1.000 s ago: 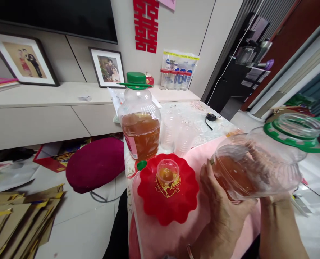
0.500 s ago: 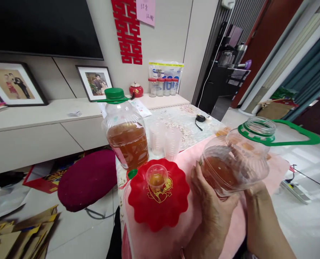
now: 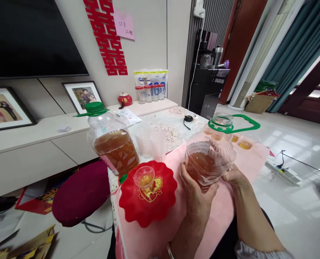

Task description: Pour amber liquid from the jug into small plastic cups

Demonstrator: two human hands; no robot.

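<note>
Now jug (image 3: 207,158) more upright vs. before

Single head-worn view, forward and down, close over the pink-covered table (image 3: 246,163), wall cabinet (image 3: 36,144) beyond.

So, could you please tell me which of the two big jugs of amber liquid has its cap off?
The held jug, its green-ringed mouth open; the other jug stays capped.
</note>
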